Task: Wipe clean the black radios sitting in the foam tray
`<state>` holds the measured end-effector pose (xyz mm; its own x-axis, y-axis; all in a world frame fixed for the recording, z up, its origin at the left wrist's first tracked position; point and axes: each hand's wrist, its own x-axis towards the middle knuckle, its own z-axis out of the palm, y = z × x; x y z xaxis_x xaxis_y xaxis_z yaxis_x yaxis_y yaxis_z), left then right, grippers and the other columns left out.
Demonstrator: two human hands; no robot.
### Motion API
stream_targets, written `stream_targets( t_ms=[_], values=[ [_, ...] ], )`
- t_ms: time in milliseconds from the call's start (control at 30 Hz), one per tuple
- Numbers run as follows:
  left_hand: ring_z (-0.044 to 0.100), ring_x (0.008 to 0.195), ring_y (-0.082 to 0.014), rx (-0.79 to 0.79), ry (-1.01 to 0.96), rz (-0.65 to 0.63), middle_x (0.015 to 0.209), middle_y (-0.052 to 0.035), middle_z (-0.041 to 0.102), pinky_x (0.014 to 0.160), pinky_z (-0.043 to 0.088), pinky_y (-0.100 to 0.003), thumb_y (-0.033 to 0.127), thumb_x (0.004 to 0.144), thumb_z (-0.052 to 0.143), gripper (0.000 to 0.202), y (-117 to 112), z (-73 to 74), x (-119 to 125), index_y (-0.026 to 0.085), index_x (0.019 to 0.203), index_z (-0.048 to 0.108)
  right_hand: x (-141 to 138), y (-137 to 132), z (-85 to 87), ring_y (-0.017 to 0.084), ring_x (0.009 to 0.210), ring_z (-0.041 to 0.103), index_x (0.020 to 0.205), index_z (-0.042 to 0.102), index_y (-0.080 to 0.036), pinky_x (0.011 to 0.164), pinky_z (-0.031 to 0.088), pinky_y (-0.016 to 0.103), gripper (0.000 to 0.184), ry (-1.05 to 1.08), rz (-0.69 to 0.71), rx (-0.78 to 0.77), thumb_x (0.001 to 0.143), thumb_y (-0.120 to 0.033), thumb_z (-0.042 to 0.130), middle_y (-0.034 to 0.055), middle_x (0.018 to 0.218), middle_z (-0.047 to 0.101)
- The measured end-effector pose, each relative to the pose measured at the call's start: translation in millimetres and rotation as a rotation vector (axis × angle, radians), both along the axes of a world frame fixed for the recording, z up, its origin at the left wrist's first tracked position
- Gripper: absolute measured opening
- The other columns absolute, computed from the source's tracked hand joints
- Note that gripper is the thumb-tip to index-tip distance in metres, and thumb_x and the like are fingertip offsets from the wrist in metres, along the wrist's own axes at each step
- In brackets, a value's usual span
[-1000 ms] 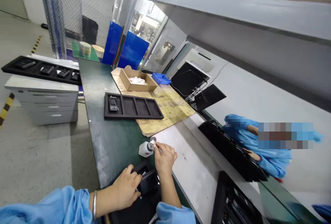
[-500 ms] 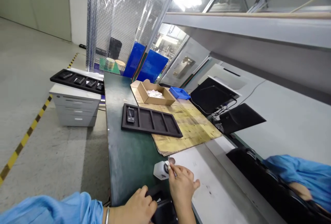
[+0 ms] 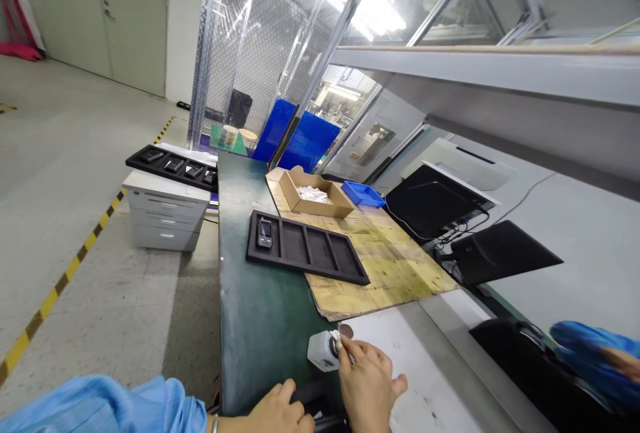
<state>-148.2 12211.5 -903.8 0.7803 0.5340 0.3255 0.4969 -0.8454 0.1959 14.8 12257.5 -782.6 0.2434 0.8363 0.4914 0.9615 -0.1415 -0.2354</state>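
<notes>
My right hand [image 3: 367,383] pinches a small white wipe against the top of a white dispenser bottle [image 3: 321,350] standing on the green bench [image 3: 260,313]. At the bottom edge, my left hand [image 3: 280,413] rests on a black device [image 3: 317,398] that is mostly cut off by the frame. Further along the bench lies a black compartment tray [image 3: 310,256] with one small handset [image 3: 265,231] in its leftmost slot. Behind it an open cardboard box [image 3: 315,193] holds white pieces.
A yellowish board [image 3: 385,266] lies under the tray's right end. A blue bin [image 3: 364,194], two dark monitors [image 3: 435,203] and a white mat [image 3: 400,353] sit to the right. A grey drawer cabinet [image 3: 167,216] carries another black tray. A co-worker's blue sleeve [image 3: 595,353] shows lower right.
The view has swung up and left, so both hands now sit at the bottom edge. My right hand stays at the bottle's top; my left stays on the black device.
</notes>
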Motion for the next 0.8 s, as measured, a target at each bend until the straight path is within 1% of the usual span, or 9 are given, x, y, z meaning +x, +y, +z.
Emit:
stream_targets(
  t_ms=[167, 333, 400, 433, 533, 567, 633, 700, 800],
  values=[
    [0.051, 0.069, -0.0224, -0.004, 0.007, 0.001, 0.063, -0.0059, 0.063, 0.051, 0.028, -0.027, 0.037, 0.088, 0.065, 0.017, 0, -2.0, 3, 0.021, 0.082, 0.066, 1, 1, 0.4, 0.031, 0.089, 0.054, 0.082, 0.076, -0.032, 0.092, 0.016, 0.071, 0.044, 0.038, 0.002, -0.009, 0.086, -0.058, 0.04, 0.0071, 0.085, 0.069],
    [0.054, 0.077, -0.0252, -0.076, 0.04, 0.009, 0.068, -0.0088, 0.065, 0.058, 0.039, -0.029, 0.034, 0.092, 0.061, 0.016, -1, 1.4, 1, 0.02, 0.089, 0.068, 1, 2, -0.2, 0.03, 0.091, 0.053, 0.081, 0.076, -0.033, 0.094, 0.013, 0.071, 0.043, 0.041, 0.016, -0.015, 0.087, -0.057, 0.041, 0.0067, 0.085, 0.069],
    [0.056, 0.083, -0.0271, -0.135, 0.075, -0.005, 0.073, -0.0095, 0.067, 0.063, 0.045, -0.032, 0.033, 0.094, 0.056, 0.018, -2, 10.3, -3, 0.019, 0.096, 0.068, 1, 2, -0.9, 0.03, 0.092, 0.053, 0.083, 0.076, -0.032, 0.095, 0.012, 0.072, 0.044, 0.033, 0.023, -0.011, 0.088, -0.056, 0.041, 0.0072, 0.086, 0.069],
    [0.056, 0.087, -0.0284, -0.173, 0.086, -0.017, 0.078, -0.0102, 0.068, 0.066, 0.047, -0.034, 0.036, 0.093, 0.057, 0.022, -3, 16.8, -7, 0.018, 0.101, 0.068, 1, 2, -1.0, 0.03, 0.093, 0.052, 0.084, 0.076, -0.031, 0.096, 0.011, 0.072, 0.044, 0.03, 0.024, -0.012, 0.089, -0.056, 0.04, 0.0074, 0.086, 0.069],
    [0.054, 0.105, -0.0339, -0.292, 0.043, -0.035, 0.095, -0.0132, 0.069, 0.085, 0.05, -0.043, 0.05, 0.084, 0.067, 0.047, -8, 41.9, -21, 0.014, 0.114, 0.063, -6, 1, 3.1, 0.03, 0.096, 0.051, 0.085, 0.076, -0.029, 0.097, 0.012, 0.071, 0.041, 0.028, 0.012, -0.035, 0.091, -0.05, 0.042, 0.0077, 0.089, 0.069],
    [0.052, 0.111, -0.0351, -0.325, 0.01, -0.027, 0.102, -0.0139, 0.068, 0.092, 0.049, -0.046, 0.05, 0.082, 0.069, 0.051, -10, 51.0, -26, 0.014, 0.117, 0.061, -10, 1, 6.4, 0.03, 0.096, 0.051, 0.085, 0.076, -0.028, 0.097, 0.012, 0.071, 0.039, 0.032, 0.009, -0.05, 0.091, -0.047, 0.043, 0.0081, 0.09, 0.069],
    [0.048, 0.119, -0.0355, -0.374, -0.044, -0.006, 0.111, -0.0139, 0.066, 0.102, 0.044, -0.048, 0.043, 0.083, 0.068, 0.05, -12, 67.7, -35, 0.014, 0.122, 0.059, -16, 1, 15.9, 0.029, 0.097, 0.05, 0.085, 0.077, -0.025, 0.097, 0.013, 0.071, 0.035, 0.051, 0.012, -0.083, 0.09, -0.041, 0.047, 0.0091, 0.089, 0.069],
    [0.045, 0.124, -0.0354, -0.404, -0.072, -0.008, 0.117, -0.0131, 0.065, 0.106, 0.041, -0.049, 0.034, 0.084, 0.067, 0.047, -12, 80.5, -42, 0.014, 0.125, 0.058, -15, 0, 27.0, 0.029, 0.099, 0.05, 0.084, 0.077, -0.025, 0.099, 0.015, 0.068, 0.031, 0.078, 0.008, -0.099, 0.09, -0.037, 0.05, 0.0084, 0.089, 0.069],
    [0.04, 0.132, -0.0352, -0.383, -0.116, -0.095, 0.131, -0.0111, 0.06, 0.11, 0.036, -0.052, 0.025, 0.086, 0.063, 0.047, -9, 89.7, -48, 0.017, 0.132, 0.054, 2, -19, 40.5, 0.027, 0.101, 0.051, 0.09, 0.077, -0.025, 0.101, 0.023, 0.057, 0.03, 0.107, -0.077, -0.074, 0.091, -0.04, 0.051, 0.0074, 0.092, 0.07]
  ],
)
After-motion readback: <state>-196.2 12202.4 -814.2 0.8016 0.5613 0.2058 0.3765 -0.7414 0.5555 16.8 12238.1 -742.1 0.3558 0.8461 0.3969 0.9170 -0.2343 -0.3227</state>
